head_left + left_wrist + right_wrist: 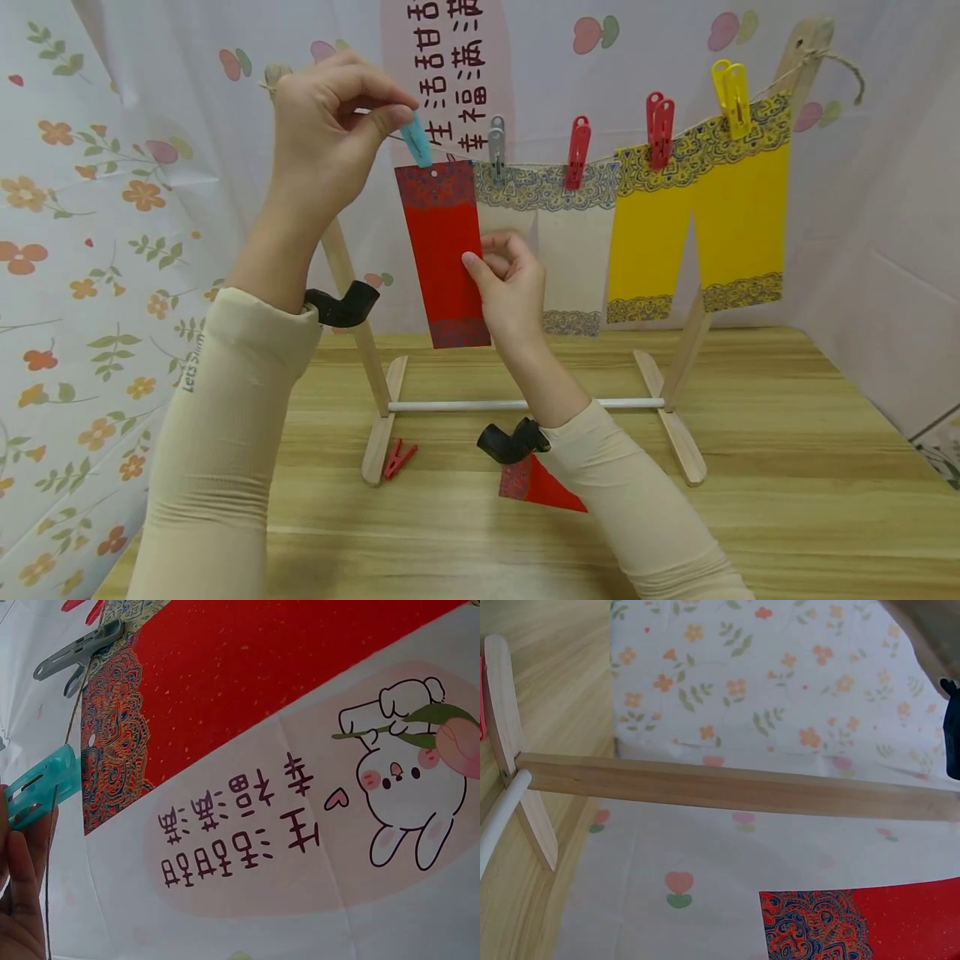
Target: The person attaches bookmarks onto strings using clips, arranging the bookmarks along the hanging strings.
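My left hand (pixel 330 125) pinches a light blue clothespin (pixel 416 140) at the string, right at the top edge of a red patterned card (pixel 444 258). In the left wrist view the same clothespin (pixel 45 787) overlaps the card's patterned end (pixel 116 735), beside a small punched hole. My right hand (pixel 513 287) holds the card's right edge about midway down, thumb on its front. The card hangs slightly tilted below the string. In the right wrist view only the card's lower patterned end (pixel 810 926) and some plain red show; the right hand is out of that view.
Cream cards (pixel 573 242) and yellow cards (pixel 742 217) hang to the right from grey, red and yellow clothespins. The string spans a wooden stand (pixel 352 333) with a white crossbar (pixel 457 406). A red clothespin (pixel 400 458) and another red card (pixel 551 487) lie on the table.
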Tool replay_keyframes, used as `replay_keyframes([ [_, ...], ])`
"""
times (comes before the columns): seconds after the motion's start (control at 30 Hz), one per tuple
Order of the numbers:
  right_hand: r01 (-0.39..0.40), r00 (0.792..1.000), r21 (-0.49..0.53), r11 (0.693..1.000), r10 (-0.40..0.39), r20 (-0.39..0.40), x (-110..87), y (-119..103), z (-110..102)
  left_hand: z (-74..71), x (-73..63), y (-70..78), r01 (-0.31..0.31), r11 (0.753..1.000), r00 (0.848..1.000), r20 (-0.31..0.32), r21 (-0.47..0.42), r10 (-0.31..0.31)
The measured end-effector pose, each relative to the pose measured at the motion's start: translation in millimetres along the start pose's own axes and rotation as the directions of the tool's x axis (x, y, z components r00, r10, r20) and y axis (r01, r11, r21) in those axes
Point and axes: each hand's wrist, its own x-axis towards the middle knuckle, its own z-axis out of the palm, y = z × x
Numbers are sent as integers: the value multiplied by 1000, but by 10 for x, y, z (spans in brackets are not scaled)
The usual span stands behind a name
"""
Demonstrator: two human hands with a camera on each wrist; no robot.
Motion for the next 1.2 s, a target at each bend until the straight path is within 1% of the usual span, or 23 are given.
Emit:
replay_keyframes([
  [0.03,5,1000,4,1000,-5,1,7,0,0,5,0,2,6,1000,1000,5,-4,-6],
  [0.1,11,1000,12,1000,-11,1,17,-3,-2,9,-7,2,-11,1000,1000,17,-11,11],
  [0.27,16,1000,27,999,-16,-6,37,-14,-12,20,-34,-2,-71,997,996,53,-29,72],
  [0.4,13,1000,41,999,-13,-5,43,-26,-2,14,-63,12,-47,999,996,71,-18,48],
  [0.43,12,1000,43,999,-12,-3,43,-29,4,9,-70,7,-58,998,995,78,-12,58],
  [0.5,11,1000,43,999,-11,2,42,-38,15,3,-84,2,-61,998,995,83,-14,62],
  [0.63,8,1000,34,999,-8,11,33,-55,21,2,-96,-25,-100,994,990,95,-36,103],
  [0.73,14,1000,26,1000,-15,14,28,-59,13,6,-96,-31,-104,993,989,100,-46,108],
  [0.8,20,1000,24,1000,-21,16,29,-55,7,5,-97,-22,-84,996,990,110,-39,88],
  [0.93,18,1000,24,1000,-18,18,25,-37,-15,-3,-100,-2,-18,1000,989,146,-16,20],
  [1.0,9,1000,15,1000,-10,18,17,-23,-32,-5,-98,8,16,1000,986,165,-5,-15],
  [1.07,6,1000,5,1000,-6,17,4,-10,-51,-5,-93,8,39,999,982,183,-6,-37],
  [1.13,8,1000,-4,1000,-8,17,-10,4,-70,-4,-91,9,74,997,979,193,0,-73],
  [1.2,14,1000,-12,1000,-14,20,-28,15,-92,-8,-92,6,93,996,976,195,10,-93],
])
